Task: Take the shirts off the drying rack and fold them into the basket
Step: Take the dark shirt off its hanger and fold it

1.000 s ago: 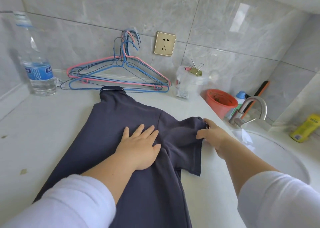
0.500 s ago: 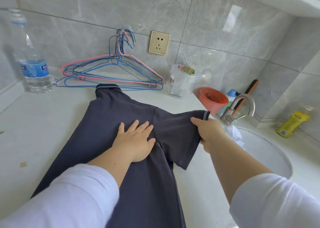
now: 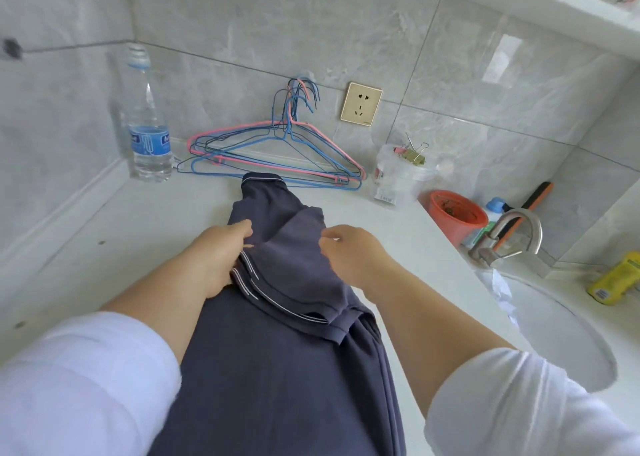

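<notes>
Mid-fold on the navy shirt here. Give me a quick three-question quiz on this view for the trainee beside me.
1. True or false: the sleeve is folded in over the body of the navy shirt.
2. What stands in the far left corner of the counter? A) water bottle B) kettle C) iron
3. Fill in: the wire hangers lean against the ____ behind the shirt's collar.

Key
1. True: the sleeve's white-striped hem lies across the shirt, with the left hand touching that hem and the right hand at the shoulder fold.
2. A, the water bottle.
3. wall
</notes>
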